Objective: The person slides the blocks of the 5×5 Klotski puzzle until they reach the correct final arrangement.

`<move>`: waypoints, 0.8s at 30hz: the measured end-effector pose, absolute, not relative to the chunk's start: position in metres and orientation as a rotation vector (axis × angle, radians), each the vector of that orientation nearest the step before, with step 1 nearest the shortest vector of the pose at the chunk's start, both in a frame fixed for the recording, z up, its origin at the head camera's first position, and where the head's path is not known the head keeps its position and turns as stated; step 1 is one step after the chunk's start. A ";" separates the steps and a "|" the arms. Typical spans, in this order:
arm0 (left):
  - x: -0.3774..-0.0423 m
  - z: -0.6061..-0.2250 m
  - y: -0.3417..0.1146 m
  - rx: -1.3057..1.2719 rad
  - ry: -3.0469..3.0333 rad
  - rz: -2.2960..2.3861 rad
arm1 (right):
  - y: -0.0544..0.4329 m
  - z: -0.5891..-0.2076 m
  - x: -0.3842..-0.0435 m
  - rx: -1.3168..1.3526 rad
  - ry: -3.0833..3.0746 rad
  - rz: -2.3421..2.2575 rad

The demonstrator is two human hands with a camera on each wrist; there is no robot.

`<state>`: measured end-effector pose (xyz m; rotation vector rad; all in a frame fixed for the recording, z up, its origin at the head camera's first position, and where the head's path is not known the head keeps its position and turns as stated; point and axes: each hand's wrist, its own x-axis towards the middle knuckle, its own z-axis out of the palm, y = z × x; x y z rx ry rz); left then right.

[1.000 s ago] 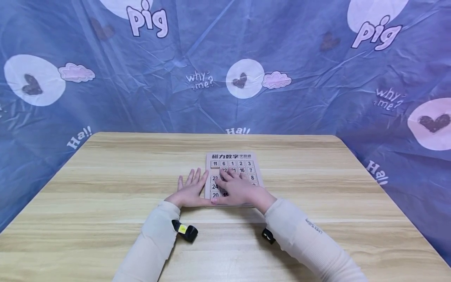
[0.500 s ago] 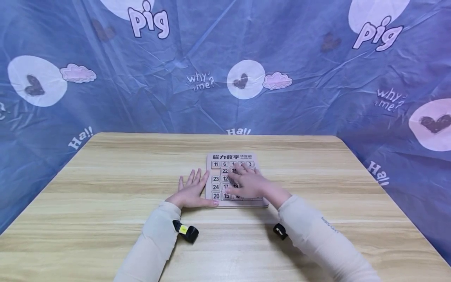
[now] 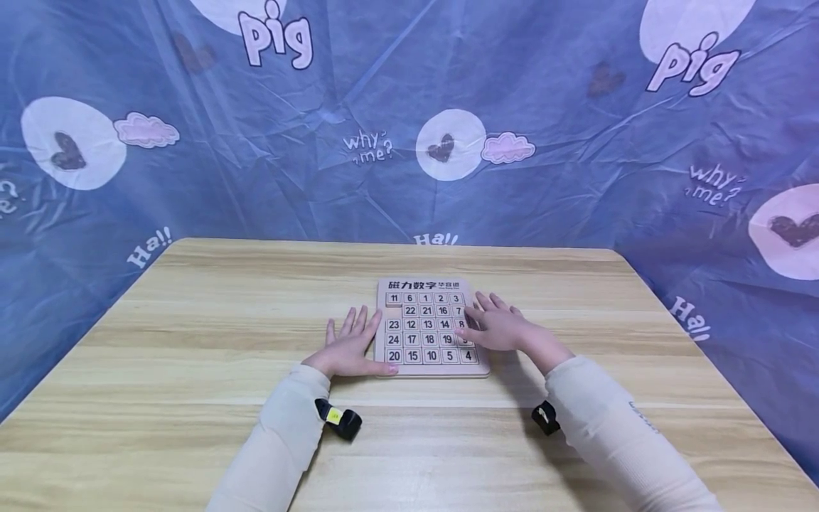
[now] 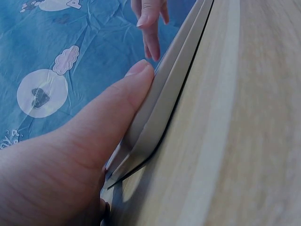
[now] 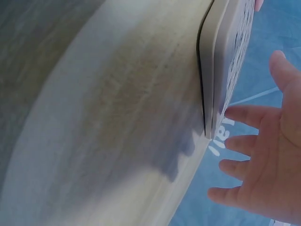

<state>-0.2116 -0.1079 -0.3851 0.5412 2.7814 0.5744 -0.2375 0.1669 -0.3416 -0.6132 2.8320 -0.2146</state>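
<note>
A sliding number puzzle [image 3: 430, 333] lies flat on the wooden table, its square numbered tiles in rows under a printed heading. One gap shows in the second row at the left, below tile 11 [image 3: 394, 299]. My left hand [image 3: 348, 352] rests at the puzzle's left edge, fingers spread, thumb lying on the lower left corner of the frame. In the left wrist view the thumb [image 4: 110, 103] presses along the rim. My right hand [image 3: 502, 327] hovers at the puzzle's right edge with fingers spread, overlapping tiles 8 and 9. The right wrist view shows its fingers [image 5: 244, 141] extended and holding nothing.
The light wood table [image 3: 256, 299] extends around the puzzle on all sides. A blue printed cloth [image 3: 358, 71] hangs behind and beside it. Black wrist cameras [image 3: 342, 422] are strapped under both pale sleeves [image 3: 269, 441].
My right hand has moved from over the middle of the puzzle to its right edge, uncovering most tiles. My left hand stays at the left edge.
</note>
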 end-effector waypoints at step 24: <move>-0.212 -0.386 -0.107 0.530 2.783 0.571 | 0.146 -0.349 -0.239 -0.701 2.789 -0.250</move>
